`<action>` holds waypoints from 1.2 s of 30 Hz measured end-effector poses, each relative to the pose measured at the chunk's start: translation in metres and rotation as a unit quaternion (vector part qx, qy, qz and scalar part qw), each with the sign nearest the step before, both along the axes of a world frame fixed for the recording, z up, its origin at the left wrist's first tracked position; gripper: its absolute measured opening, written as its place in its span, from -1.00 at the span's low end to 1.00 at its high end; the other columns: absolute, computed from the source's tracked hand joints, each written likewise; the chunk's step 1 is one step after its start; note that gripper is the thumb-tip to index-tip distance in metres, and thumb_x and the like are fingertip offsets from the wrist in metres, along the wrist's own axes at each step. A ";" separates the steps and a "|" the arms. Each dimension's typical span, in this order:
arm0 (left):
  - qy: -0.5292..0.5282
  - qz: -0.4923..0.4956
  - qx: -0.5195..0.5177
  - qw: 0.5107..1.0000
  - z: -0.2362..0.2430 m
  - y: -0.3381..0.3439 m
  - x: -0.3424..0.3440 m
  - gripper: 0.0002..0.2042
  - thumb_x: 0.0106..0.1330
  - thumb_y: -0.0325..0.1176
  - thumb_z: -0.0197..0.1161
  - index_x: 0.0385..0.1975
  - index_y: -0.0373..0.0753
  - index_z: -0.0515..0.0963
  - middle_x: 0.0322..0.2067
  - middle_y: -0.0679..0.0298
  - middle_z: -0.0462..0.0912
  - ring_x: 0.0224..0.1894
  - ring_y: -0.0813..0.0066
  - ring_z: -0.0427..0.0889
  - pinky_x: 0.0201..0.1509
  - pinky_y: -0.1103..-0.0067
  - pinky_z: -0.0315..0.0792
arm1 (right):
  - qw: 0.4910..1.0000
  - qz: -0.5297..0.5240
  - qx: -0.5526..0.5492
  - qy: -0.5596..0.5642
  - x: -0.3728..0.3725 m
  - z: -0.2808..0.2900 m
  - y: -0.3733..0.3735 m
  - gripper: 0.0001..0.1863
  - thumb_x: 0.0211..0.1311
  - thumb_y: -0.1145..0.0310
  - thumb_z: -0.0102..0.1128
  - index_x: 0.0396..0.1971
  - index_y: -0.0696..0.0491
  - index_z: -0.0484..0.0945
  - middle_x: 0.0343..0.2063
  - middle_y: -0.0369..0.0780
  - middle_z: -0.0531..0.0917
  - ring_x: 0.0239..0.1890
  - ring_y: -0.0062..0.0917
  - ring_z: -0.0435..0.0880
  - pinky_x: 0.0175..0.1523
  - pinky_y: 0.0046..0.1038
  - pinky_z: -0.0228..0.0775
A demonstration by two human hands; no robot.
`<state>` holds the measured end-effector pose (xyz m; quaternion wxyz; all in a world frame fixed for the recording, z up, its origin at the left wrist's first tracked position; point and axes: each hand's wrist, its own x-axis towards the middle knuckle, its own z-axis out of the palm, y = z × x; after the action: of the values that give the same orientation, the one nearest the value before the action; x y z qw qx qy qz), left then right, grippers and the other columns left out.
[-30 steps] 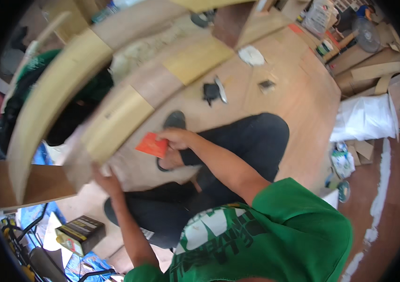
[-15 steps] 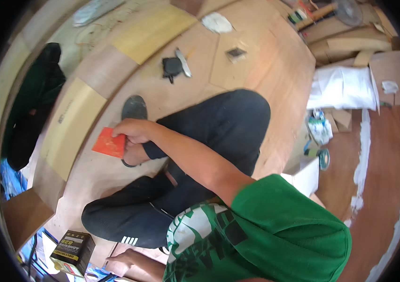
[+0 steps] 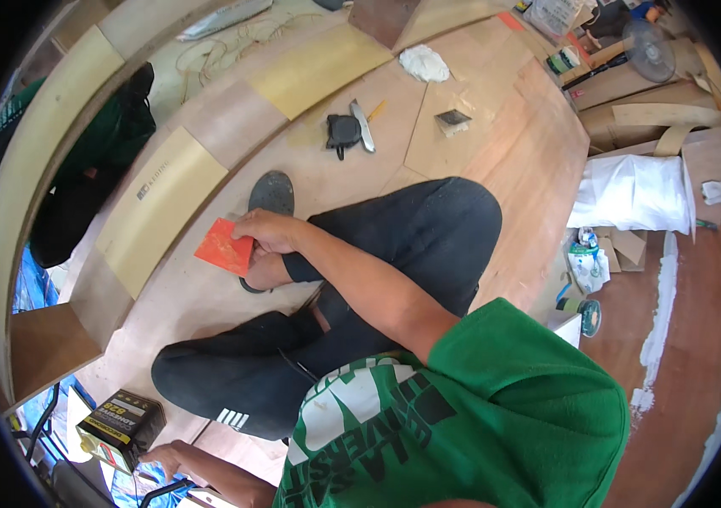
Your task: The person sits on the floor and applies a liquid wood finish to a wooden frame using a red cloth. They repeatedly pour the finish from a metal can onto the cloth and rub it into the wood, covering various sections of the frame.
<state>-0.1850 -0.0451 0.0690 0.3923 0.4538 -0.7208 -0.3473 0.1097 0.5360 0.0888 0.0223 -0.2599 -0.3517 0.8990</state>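
My right hand [image 3: 265,230] pinches a flat, square orange spreader [image 3: 225,247] by its upper right edge. Pale smears mark its face. It is held over the board floor, beside my sandalled foot [image 3: 272,193] and near a curved wood strip [image 3: 161,203]. At lower left my left hand [image 3: 171,455] reaches to the corner of a black and yellow adhesive can [image 3: 127,419]. Its fingers look extended and slightly bent, partly hidden; whether they touch the can is hard to see. The can leans in the picture, its yellow cap towards the left.
Beyond my foot lie a black pouch-like tape measure [image 3: 343,131], a utility knife [image 3: 363,125], a white cloth [image 3: 424,64] and a small dark square [image 3: 453,120]. At right are a white sack [image 3: 629,193], a green tape roll [image 3: 590,317] and a fan [image 3: 648,51].
My left hand has moved left, up to the can. My right hand still holds the spreader. The whole view has shifted with my head.
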 end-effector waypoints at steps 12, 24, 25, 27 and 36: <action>-0.040 -0.146 -0.070 0.986 0.016 0.065 -0.027 0.00 -0.31 -0.04 0.78 0.11 -0.40 0.32 -0.10 -0.14 0.59 -0.12 0.05 0.67 -0.11 0.30 0.69 | 0.987 -0.014 0.152 -0.047 0.000 0.010 -0.013 -0.74 0.24 0.43 0.23 -0.17 0.30 0.62 -0.27 -0.06 0.69 -0.26 -0.29 0.72 -0.10 -0.21 0.65; 0.049 -0.447 -0.306 0.839 0.168 0.089 0.080 -0.24 -0.10 -0.31 0.71 0.10 -0.47 0.45 0.00 -0.03 0.63 -0.05 0.13 0.65 0.08 0.29 0.62 | 0.997 0.006 0.072 -0.039 -0.006 0.006 -0.015 -0.76 0.23 0.37 0.29 -0.20 0.23 0.66 -0.31 -0.17 0.69 -0.20 -0.41 0.71 -0.10 -0.16 0.65; 0.018 -0.464 -0.351 0.813 0.182 0.099 0.081 -0.21 -0.08 -0.37 0.68 0.17 -0.46 0.39 0.09 -0.04 0.55 0.08 0.13 0.58 0.19 0.28 0.56 | 0.999 -0.022 0.022 -0.030 0.002 0.019 -0.011 -0.75 0.24 0.37 0.27 -0.18 0.23 0.65 -0.27 -0.16 0.69 -0.19 -0.42 0.71 -0.07 -0.19 0.65; 0.015 -0.539 -0.350 0.766 0.215 0.120 0.105 -0.10 -0.07 -0.42 0.67 0.31 -0.40 0.25 0.26 -0.06 0.34 0.28 0.12 0.42 0.36 0.26 0.42 | 0.998 -0.038 0.011 -0.043 0.007 0.034 -0.007 -0.71 0.30 0.37 0.23 -0.09 0.26 0.61 -0.13 -0.11 0.69 -0.12 -0.37 0.72 0.01 -0.18 0.64; -0.051 -0.672 -0.452 0.584 0.293 0.292 0.119 -0.08 -0.17 -0.33 0.64 0.34 -0.09 0.36 0.05 0.01 0.52 0.12 -0.05 0.48 0.25 0.21 0.39 | 0.999 -0.011 0.023 -0.023 0.006 0.026 -0.009 -0.71 0.38 0.41 0.14 -0.02 0.28 0.55 -0.09 -0.09 0.68 -0.06 -0.36 0.73 0.10 -0.17 0.63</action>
<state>-0.0664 0.2471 0.3617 0.1637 -0.3788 -0.9032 -0.1178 0.1154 0.5269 0.1151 0.0295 -0.2840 -0.3699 0.8841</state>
